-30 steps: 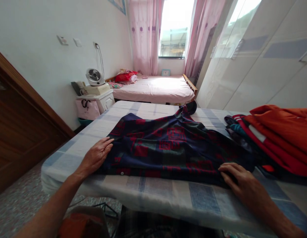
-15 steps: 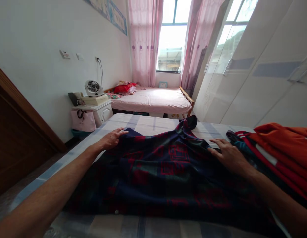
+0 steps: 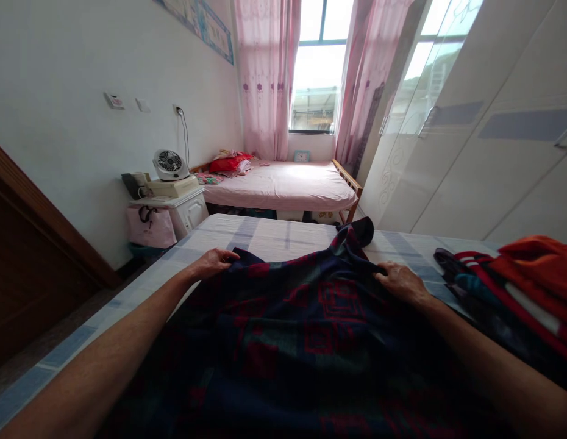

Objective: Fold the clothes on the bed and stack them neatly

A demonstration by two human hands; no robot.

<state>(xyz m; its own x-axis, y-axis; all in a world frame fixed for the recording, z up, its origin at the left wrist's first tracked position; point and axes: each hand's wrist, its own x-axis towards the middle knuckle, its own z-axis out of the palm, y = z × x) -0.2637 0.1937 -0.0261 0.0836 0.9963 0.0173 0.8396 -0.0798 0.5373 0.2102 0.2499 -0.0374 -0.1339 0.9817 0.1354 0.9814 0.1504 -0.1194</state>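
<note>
Two-handed, gripping the dark garment [image 3: 292, 323] by its far edge with left hand [image 3: 214, 263] and right hand [image 3: 402, 282], apparently for tensioning it between them.

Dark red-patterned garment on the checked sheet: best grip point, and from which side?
The garment is likely best pinched at two points along its far edge, from left and right: it is wide and limp, and that edge stands out against the checked sheet. The left hand is at the far left corner, the right hand farther along.
</note>
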